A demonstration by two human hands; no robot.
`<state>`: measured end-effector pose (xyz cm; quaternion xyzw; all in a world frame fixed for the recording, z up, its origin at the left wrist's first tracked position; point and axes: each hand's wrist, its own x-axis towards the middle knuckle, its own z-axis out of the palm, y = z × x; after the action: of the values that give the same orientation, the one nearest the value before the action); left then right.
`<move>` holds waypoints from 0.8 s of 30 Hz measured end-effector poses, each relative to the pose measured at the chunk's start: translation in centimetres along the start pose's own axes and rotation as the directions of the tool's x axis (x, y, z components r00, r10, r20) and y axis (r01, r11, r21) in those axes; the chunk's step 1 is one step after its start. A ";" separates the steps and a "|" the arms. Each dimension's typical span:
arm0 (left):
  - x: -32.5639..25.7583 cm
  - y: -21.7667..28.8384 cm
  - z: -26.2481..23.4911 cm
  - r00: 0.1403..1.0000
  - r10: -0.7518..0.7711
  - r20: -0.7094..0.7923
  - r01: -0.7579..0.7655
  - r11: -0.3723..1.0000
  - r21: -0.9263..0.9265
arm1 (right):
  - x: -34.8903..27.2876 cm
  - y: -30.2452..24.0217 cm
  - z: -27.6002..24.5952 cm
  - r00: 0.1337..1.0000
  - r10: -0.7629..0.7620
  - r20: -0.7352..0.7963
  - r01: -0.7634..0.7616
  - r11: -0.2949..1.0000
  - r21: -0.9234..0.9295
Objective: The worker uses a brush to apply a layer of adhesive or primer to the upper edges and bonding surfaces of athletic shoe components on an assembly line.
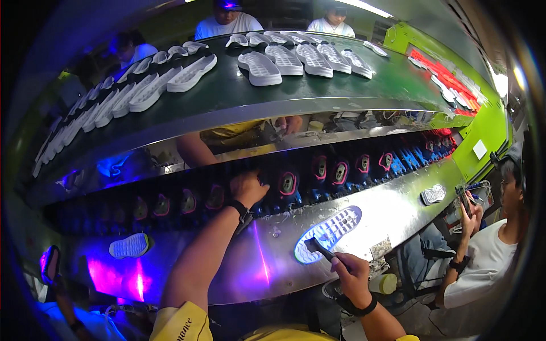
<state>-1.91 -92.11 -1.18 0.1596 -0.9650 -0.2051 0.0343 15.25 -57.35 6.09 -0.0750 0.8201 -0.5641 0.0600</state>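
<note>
In my right hand (354,278) is a dark-handled brush (323,250). Its head rests on the heel end of a shoe sole (335,227) with a pale green and blue edge, which lies on the metal ledge. My left hand (249,188) reaches up into the row of dark shoe uppers. Its fingers are curled around one of them, mostly hidden in shadow. Beside that hand stands another dark upper (288,183) with a pink-rimmed opening. A second sole (128,246) lies to the left on the ledge, and a small grey-white sole (433,194) to the right.
Beyond a metal rail (284,109), a green belt (239,96) carries several white soles (314,60). Co-workers sit across it. Close on the right sits a person (483,267) holding a phone-like object. A pale green round container (384,283) stands below the ledge (398,210).
</note>
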 end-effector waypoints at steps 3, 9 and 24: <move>0.1 -2.8 0.3 0.946 0.077 -0.316 -0.062 0.997 0.056 | -0.2 1.7 0.0 1.000 0.013 -0.026 -0.011 0.997 0.080; -1.1 -11.6 -9.2 0.984 -0.135 0.112 0.100 0.957 0.273 | -0.8 1.6 -0.1 0.999 0.052 -0.004 -0.051 0.989 0.140; -21.3 -12.1 -13.8 0.960 -0.179 0.217 0.196 -0.126 -0.972 | -3.4 -0.7 3.6 0.983 -0.091 0.160 0.090 0.996 0.016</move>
<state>23.63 -101.03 6.46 0.2158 -0.4645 -0.8524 0.1054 19.25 -60.22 5.52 -0.1570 0.8057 -0.5622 0.1005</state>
